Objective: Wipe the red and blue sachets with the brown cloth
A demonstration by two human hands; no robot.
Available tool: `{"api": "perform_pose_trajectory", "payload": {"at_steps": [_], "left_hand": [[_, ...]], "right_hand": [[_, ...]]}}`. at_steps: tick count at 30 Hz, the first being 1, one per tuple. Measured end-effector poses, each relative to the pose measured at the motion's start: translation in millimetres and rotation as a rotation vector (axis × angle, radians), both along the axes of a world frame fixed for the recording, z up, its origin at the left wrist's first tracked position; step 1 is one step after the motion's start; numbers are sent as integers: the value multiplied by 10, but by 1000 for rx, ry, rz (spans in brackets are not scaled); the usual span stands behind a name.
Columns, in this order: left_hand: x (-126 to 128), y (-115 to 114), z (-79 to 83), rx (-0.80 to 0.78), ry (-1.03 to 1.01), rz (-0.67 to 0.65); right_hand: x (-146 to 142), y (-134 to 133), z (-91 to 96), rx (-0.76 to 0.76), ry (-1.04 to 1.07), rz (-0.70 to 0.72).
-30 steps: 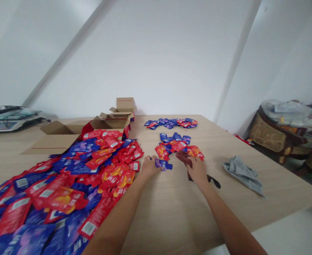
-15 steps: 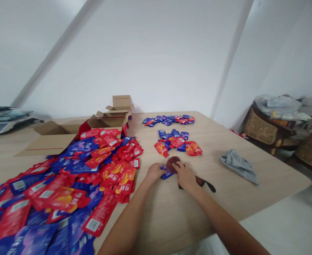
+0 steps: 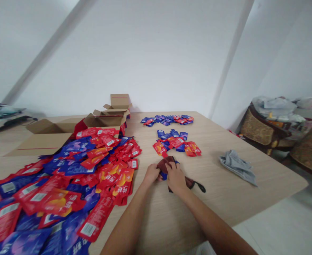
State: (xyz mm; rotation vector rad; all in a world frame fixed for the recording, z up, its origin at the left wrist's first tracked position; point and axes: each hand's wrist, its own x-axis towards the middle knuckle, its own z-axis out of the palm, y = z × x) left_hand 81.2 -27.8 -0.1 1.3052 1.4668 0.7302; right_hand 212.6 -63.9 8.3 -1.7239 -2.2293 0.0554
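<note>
Near the middle of the table my left hand [image 3: 152,173] is closed, its fingertips curled on a blue sachet [image 3: 163,175] at the left edge of a brown pouch [image 3: 162,164]. The pouch looks soft and trails a black strap loop [image 3: 200,186] to the right. My right hand [image 3: 176,177] grips the pouch from above, fingers bent over it. The pouch covers most of the sachet; whether the sachet is inside or underneath I cannot tell. Just beyond lies a small group of red and blue sachets [image 3: 176,142].
A large heap of red and blue sachets [image 3: 65,177] fills the left side. Open cardboard boxes [image 3: 46,140] stand behind it. More sachets [image 3: 166,120] lie in a far row. A grey cloth [image 3: 237,165] rests on the right; patterned chairs [image 3: 262,124] stand beyond the table.
The brown pouch and my right hand have shifted left, towards my left hand. The blue sachet, plainly visible before, is now mostly covered. The camera view has shifted slightly.
</note>
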Motion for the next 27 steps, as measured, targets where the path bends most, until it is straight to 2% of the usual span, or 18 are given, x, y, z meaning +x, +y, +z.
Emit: {"api": "perform_pose_trajectory", "payload": {"at_steps": [2, 5, 8, 11, 12, 14, 17, 20, 23, 27], "left_hand": [[-8, 4, 2, 54, -1, 28], [-17, 2, 11, 162, 95, 84], [-9, -1, 10, 240, 146, 155], [-5, -29, 14, 266, -8, 185], [-11, -46, 24, 277, -69, 182], [-35, -82, 61, 347, -113, 169], [-92, -121, 132, 489, 50, 134], [-133, -122, 157, 508, 240, 118], [-111, -99, 128, 472, 405, 160], [25, -74, 104, 375, 674, 76]], "right_hand": [[-46, -134, 14, 11, 30, 88], [33, -262, 68, -28, 82, 242], [200, -277, 155, -172, 173, 424], [427, -196, 240, -380, 320, 525], [527, -157, 255, -429, 378, 514], [770, -77, 253, -431, 508, 409], [1197, 30, 180, -212, 712, 101], [1503, 95, 102, 25, 828, -133], [1509, 108, 84, 180, 749, -166], [1114, 84, 94, 171, 567, -55]]}}
